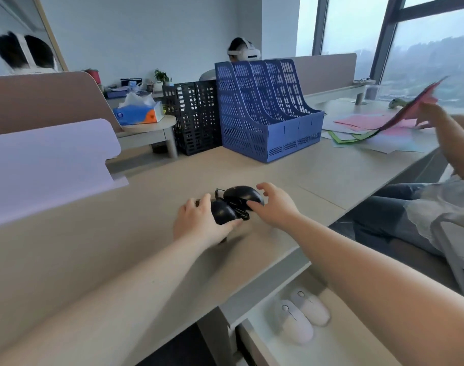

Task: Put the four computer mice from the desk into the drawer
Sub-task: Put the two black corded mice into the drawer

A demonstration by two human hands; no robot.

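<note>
Two black wired mice lie side by side on the beige desk (pixel 120 260), their cables bundled between them. My left hand (pixel 199 225) wraps around the nearer black mouse (pixel 221 212). My right hand (pixel 274 207) rests on the farther black mouse (pixel 241 195), thumb on its near side and fingers over its right end. Below the desk's front edge an open white drawer (pixel 252 336) holds two white mice, one (pixel 295 324) beside the other (pixel 311 307).
A blue file rack (pixel 268 112) and a black mesh rack (pixel 196 114) stand at the back of the desk. A lilac panel (pixel 48 165) rises at the left. A seated person at the right handles coloured paper sheets (pixel 371 128). A tissue box (pixel 138 113) sits on a small shelf.
</note>
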